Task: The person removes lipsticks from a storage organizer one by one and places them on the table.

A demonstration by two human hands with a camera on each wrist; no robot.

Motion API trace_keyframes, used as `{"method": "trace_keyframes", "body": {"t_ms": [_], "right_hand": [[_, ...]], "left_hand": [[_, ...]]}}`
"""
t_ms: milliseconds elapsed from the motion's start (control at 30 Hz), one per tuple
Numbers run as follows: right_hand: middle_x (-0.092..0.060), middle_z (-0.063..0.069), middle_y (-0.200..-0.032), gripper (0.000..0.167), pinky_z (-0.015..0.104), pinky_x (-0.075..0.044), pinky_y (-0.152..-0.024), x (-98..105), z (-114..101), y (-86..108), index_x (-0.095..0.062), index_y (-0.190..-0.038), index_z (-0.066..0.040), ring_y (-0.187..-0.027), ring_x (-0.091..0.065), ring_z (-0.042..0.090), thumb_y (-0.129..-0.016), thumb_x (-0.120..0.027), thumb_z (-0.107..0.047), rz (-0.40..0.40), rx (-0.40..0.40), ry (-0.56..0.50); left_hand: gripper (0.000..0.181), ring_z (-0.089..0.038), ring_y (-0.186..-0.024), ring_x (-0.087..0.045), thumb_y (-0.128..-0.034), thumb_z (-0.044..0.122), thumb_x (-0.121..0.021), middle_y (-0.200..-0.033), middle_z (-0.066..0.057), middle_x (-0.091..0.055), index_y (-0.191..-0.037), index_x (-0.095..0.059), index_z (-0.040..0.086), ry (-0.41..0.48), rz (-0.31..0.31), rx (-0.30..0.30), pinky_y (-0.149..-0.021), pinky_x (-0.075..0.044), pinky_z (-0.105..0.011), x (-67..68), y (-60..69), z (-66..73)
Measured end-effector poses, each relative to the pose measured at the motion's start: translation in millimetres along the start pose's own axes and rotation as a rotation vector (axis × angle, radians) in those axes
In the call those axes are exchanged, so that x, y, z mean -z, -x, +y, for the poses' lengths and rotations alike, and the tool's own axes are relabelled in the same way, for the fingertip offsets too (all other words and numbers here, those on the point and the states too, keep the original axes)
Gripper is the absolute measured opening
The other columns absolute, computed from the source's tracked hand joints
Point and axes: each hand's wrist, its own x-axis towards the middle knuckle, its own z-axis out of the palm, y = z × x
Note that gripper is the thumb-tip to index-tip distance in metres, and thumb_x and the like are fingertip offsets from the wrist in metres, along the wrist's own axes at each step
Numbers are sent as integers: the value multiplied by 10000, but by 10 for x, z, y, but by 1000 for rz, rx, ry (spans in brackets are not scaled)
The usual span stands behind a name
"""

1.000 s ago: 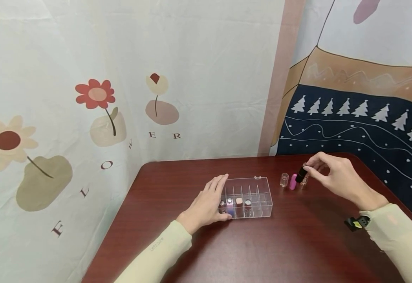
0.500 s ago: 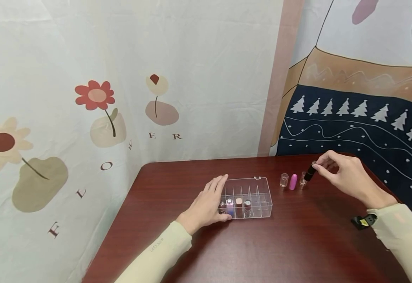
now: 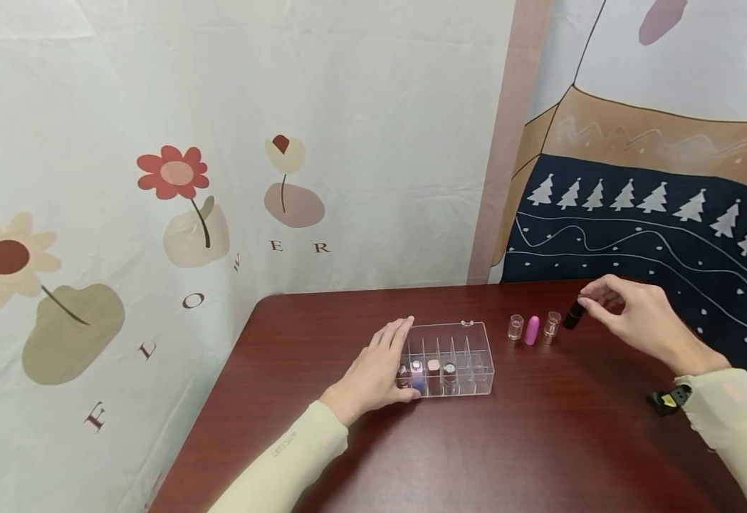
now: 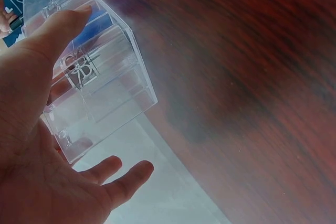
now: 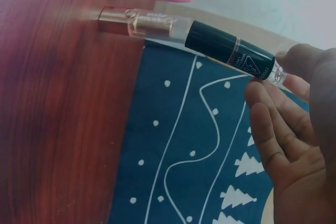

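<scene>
The left hand (image 3: 373, 370) holds the left end of a clear plastic divided box (image 3: 483, 383), its thumb on the front wall and its fingers spread along the end; in the left wrist view, two fingers point nearly straight, clear of the plastic. The box stands on a dark red-brown wood-grain surface (image 3: 476, 456). In its front row are a dark container (image 3: 402, 375) partly screened by the hand, a purple-and-blue bottle (image 3: 417, 377), a dark container with a pale pink top (image 3: 434, 377) and a dark container with a silvery top (image 3: 449, 377). The right hand (image 3: 636, 320) pinches a glossy black cylindrical tube (image 3: 574, 314) by its clear upper end, between thumb and fingertips nearly closed together. The tube is tilted, its lower end towards the surface; whether it touches cannot be told. Just left of it, a clear tube with a gold lower part (image 3: 552, 324), a bright pink round-tipped tube (image 3: 532, 330) and a small clear cylindrical container (image 3: 515, 327) stand upright in a row, between the box and the right hand.
</scene>
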Motion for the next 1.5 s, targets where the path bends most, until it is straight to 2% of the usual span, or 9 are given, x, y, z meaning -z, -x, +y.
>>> {"method": "trace_keyframes", "body": {"t_ms": [433, 933, 1333, 1500], "right_hand": [[-870, 46, -955, 268, 51, -518, -720, -118, 149, 53, -880, -1172, -52, -791, -632, -113, -915, -951, -35, -42, -62, 7], [-865, 31, -971, 208, -1, -475, -740, -263, 195, 105, -880, -1178, -60, -798, -658, -68, -978, -925, -98, -123, -123, -6], [-864, 47, -982, 196, 95, -558, -725, -347, 204, 120, -873, -1189, -58, -796, -715, 10, -1010, -907, -132, -178, -158, -34], [-864, 35, -970, 189, 129, -577, -714, -372, 217, 132, -874, -1184, -58, -784, -706, -27, -1013, -905, -131, -184, -163, -31]], "left_hand": [[1411, -442, -1688, -453, -856, 516, -1047, -1884, -161, -351, -1865, -151, 105, 7, -18, 24, -1199, -615, -655, 7, 15, 13], [1413, -436, -1675, -474, -853, 512, -1047, -1881, -153, -348, -1864, -147, 110, -11, -14, 17, -1194, -630, -603, -4, 11, 8], [1411, -420, -1684, -466, -852, 507, -1048, -1885, -142, -342, -1863, -149, 107, -4, -12, 14, -1202, -625, -601, -9, 8, -2], [1389, -422, -1685, -465, -857, 495, -1048, -1882, -138, -349, -1860, -170, 104, 8, -8, 19, -1196, -625, -621, 6, 13, 4]]}}
